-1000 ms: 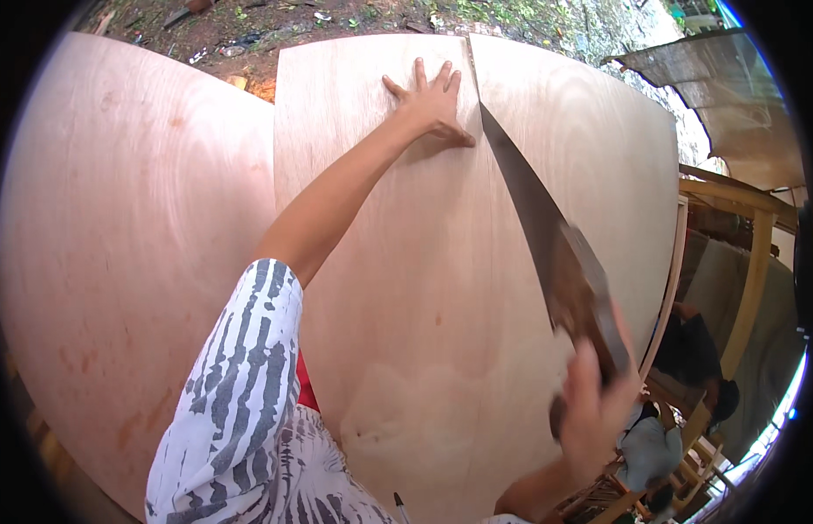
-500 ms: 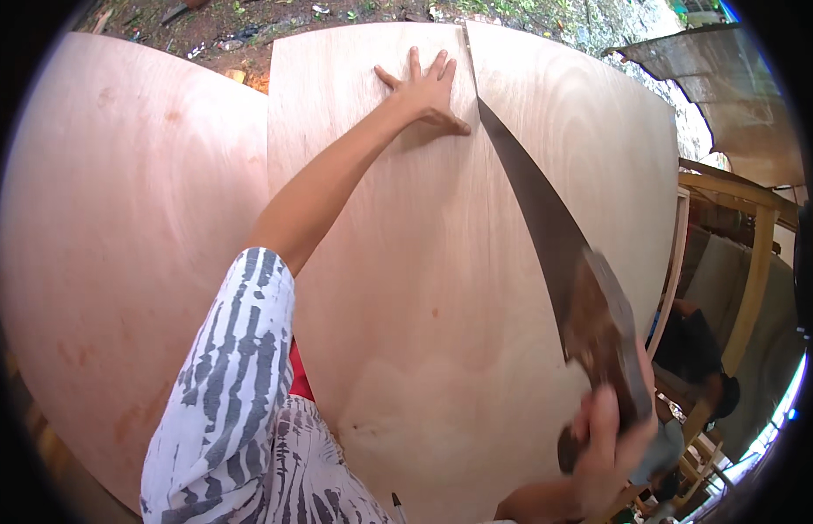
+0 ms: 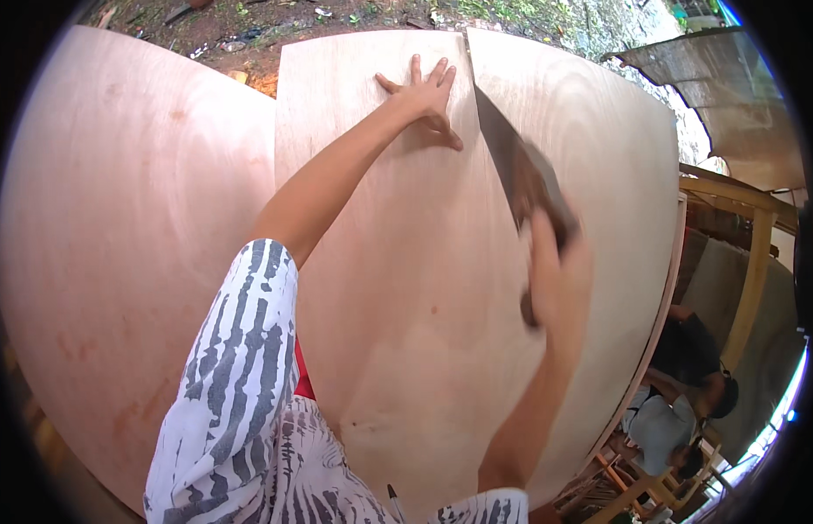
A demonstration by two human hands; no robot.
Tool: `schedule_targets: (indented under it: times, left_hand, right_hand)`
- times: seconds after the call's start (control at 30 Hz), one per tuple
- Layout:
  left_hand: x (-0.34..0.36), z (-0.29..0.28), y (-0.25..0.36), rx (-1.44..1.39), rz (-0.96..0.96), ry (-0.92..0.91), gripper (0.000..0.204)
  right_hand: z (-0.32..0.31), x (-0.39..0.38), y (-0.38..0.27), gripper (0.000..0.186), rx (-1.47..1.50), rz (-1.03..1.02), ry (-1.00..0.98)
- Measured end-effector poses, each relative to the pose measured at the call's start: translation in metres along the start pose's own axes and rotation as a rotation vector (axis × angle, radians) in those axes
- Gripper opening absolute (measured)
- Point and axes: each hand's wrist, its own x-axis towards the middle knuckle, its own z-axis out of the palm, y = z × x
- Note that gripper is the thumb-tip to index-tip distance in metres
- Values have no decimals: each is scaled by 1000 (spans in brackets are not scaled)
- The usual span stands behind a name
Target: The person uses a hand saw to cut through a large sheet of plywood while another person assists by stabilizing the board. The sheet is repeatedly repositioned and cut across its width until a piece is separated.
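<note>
A pale plywood sheet [image 3: 380, 306] lies in front of me, with a narrow cut running in from its far edge. My left hand [image 3: 426, 100] presses on it just left of the cut, fingers spread wide. In the cut sits the blade of a handsaw [image 3: 501, 138], slanting up towards me; its far part is hidden below the sheet. My right hand [image 3: 559, 266] is wrapped round the saw's brown wooden handle, slightly blurred by motion.
Another plywood sheet [image 3: 135, 262] lies to the left. At the far right stand a wooden frame [image 3: 751, 279] and a corrugated metal sheet [image 3: 729, 105]. Two people [image 3: 664, 428] are at the lower right, beyond the plywood. Bare soil with grass [image 3: 293, 22] shows past the far edge.
My right hand has pushed the handsaw forward and down, away from me, so less of the blade shows above the plywood. My left hand stays spread in nearly the same place.
</note>
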Motion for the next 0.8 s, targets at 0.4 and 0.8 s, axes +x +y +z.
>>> schedule_targets:
  times: [0.4, 0.8]
  left_hand:
    - [-1, 8, 18, -72, 9, 10, 160]
    - [-2, 1, 30, -20, -4, 19, 160]
  right_hand:
    - [60, 63, 40, 43, 15, -257, 89]
    - [-99, -179, -18, 51, 21, 127, 73]
